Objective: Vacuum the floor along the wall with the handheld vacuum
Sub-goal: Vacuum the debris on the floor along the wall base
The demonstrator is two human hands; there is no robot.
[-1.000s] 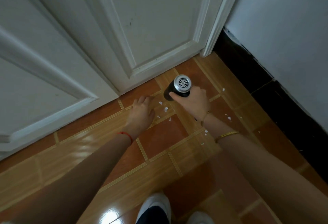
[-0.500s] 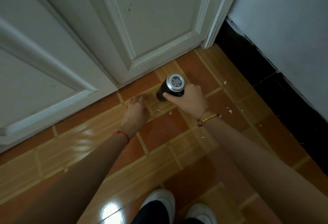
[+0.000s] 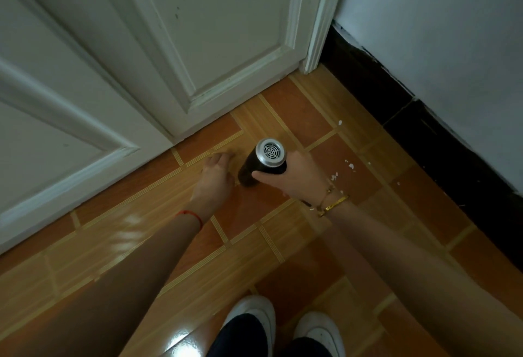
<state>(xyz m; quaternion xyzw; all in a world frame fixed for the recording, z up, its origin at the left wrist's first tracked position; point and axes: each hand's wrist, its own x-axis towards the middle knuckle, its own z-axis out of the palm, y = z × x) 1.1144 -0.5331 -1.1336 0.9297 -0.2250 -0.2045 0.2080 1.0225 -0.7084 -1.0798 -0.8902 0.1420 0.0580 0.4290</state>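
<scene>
A white panelled door [image 3: 226, 31] meets glossy orange floor tiles [image 3: 305, 107].

both forearms are bare up to the near edge of the view. on the wrist behind the left grip [image 3: 216, 174] sits a thin red cord bracelet [image 3: 191, 216], a single strand. the wrist behind the right grip [image 3: 300, 175] wears two pieces: a fine gold chain bracelet [image 3: 328, 191] on the far side, its links too small to make out, and just beside it a flat gold bangle [image 3: 334, 206] with a shiny face. at the near edge are two white shoes, the left shoe [image 3: 253, 311] and the right shoe [image 3: 321, 328], both with smooth rounded toes, and dark trouser legs [image 3: 243, 338] cover their tops.
</scene>
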